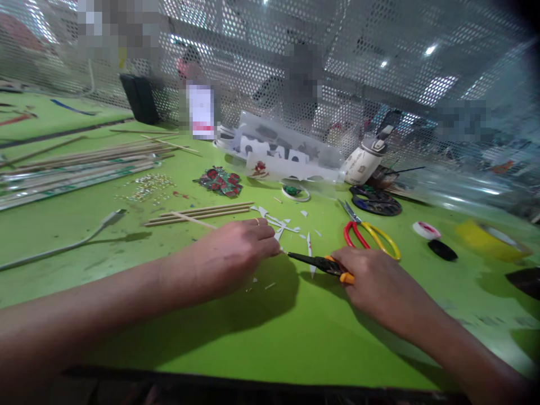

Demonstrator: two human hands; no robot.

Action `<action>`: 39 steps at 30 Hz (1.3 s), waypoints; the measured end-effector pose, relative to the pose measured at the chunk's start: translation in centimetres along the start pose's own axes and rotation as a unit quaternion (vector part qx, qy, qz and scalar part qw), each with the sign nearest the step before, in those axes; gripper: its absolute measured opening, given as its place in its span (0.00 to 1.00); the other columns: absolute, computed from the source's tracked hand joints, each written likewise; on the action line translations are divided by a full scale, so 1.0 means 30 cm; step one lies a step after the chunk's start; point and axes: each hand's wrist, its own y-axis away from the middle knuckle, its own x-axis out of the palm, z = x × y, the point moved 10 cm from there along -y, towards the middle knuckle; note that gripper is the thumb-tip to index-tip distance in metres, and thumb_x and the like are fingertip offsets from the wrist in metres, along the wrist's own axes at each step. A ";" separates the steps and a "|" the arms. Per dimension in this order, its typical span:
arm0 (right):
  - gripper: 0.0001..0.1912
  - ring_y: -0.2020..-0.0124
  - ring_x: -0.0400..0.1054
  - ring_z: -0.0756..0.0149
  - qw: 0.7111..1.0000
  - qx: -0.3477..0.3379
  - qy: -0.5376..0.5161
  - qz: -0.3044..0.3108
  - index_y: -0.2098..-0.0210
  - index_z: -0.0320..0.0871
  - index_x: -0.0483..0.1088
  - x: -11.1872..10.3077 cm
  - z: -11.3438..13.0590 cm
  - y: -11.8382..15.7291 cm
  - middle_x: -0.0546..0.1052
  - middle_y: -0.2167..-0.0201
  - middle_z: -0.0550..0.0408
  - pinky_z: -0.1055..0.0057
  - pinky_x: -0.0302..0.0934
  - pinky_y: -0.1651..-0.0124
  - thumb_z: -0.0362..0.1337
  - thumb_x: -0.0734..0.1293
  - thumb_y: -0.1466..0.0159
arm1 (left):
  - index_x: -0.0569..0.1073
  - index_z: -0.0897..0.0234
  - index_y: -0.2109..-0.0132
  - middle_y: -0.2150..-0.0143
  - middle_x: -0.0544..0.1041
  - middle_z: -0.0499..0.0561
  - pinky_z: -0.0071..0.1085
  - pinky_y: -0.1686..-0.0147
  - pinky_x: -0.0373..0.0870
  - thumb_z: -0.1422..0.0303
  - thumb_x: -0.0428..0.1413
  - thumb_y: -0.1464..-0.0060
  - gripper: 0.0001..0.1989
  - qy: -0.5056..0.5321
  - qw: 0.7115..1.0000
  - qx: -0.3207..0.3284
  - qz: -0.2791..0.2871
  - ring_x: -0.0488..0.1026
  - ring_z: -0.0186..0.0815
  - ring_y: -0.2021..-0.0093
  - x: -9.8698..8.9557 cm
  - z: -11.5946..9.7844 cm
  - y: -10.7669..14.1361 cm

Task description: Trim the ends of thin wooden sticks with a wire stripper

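My left hand [242,247] is closed round a thin wooden stick [192,220], whose long end sticks out behind the knuckles and whose short tip shows past the fingertips. Black pliers [314,262] with orange handles are in my right hand [367,275], their jaws at that tip. Beyond the left hand, several more wooden sticks [202,213] lie side by side on the green table [236,349]. White paper scraps [280,223] are scattered between and beyond my hands. Close past my right hand lie scissors [368,228] with red and yellow handles.
At the left are long bundled sticks [84,163], small beads [152,187] and a white cable [84,243]. Further back stand a plastic tray [291,163] and a white bottle [363,163]. To the right are a dark palette [375,201] and yellow tape [485,239].
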 end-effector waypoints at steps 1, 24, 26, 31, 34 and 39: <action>0.14 0.69 0.69 0.62 1.000 0.000 0.000 -0.001 0.70 0.42 0.72 0.001 -0.001 -0.001 0.76 0.71 0.52 0.69 0.51 0.69 0.20 0.60 0.45 | 0.73 0.69 0.65 0.68 0.71 0.53 0.30 0.67 0.60 0.83 0.44 0.40 0.14 -0.011 1.000 0.003 0.000 0.65 0.34 0.68 0.000 0.001 0.001; 0.14 0.70 0.69 0.62 0.999 -0.014 0.038 -0.019 0.70 0.42 0.72 -0.003 0.001 0.011 0.76 0.72 0.53 0.68 0.51 0.70 0.20 0.61 0.44 | 0.78 0.67 0.66 0.74 0.75 0.50 0.26 0.72 0.62 0.78 0.49 0.39 0.13 0.091 0.995 -0.006 -0.039 0.69 0.30 0.74 -0.004 0.021 -0.002; 0.14 0.71 0.69 0.62 0.999 -0.018 0.043 -0.018 0.70 0.42 0.72 -0.003 0.003 0.014 0.75 0.73 0.54 0.69 0.51 0.70 0.19 0.61 0.45 | 0.78 0.67 0.66 0.74 0.74 0.49 0.26 0.73 0.61 0.79 0.50 0.40 0.13 0.079 0.996 0.008 -0.036 0.68 0.30 0.73 -0.008 0.007 -0.003; 0.13 0.71 0.69 0.63 0.999 -0.018 0.039 -0.024 0.71 0.42 0.72 -0.014 0.008 0.015 0.76 0.73 0.53 0.69 0.50 0.70 0.20 0.61 0.45 | 0.77 0.66 0.67 0.74 0.74 0.50 0.27 0.72 0.61 0.80 0.49 0.40 0.14 0.076 0.996 0.019 -0.043 0.68 0.31 0.72 -0.018 -0.001 -0.003; 0.13 0.71 0.69 0.63 0.999 -0.016 0.034 -0.018 0.71 0.42 0.73 -0.012 0.009 0.010 0.76 0.72 0.53 0.70 0.50 0.70 0.20 0.61 0.45 | 0.76 0.66 0.69 0.74 0.73 0.49 0.26 0.72 0.60 0.78 0.49 0.39 0.15 0.076 0.996 0.009 -0.047 0.67 0.30 0.73 -0.019 0.009 -0.004; 0.14 0.70 0.70 0.63 0.999 -0.013 0.026 -0.019 0.69 0.42 0.74 -0.011 0.006 0.009 0.77 0.72 0.52 0.70 0.51 0.70 0.20 0.61 0.44 | 0.75 0.66 0.71 0.76 0.73 0.48 0.25 0.73 0.61 0.75 0.49 0.37 0.15 0.104 0.994 -0.020 -0.028 0.68 0.28 0.75 -0.008 0.030 -0.006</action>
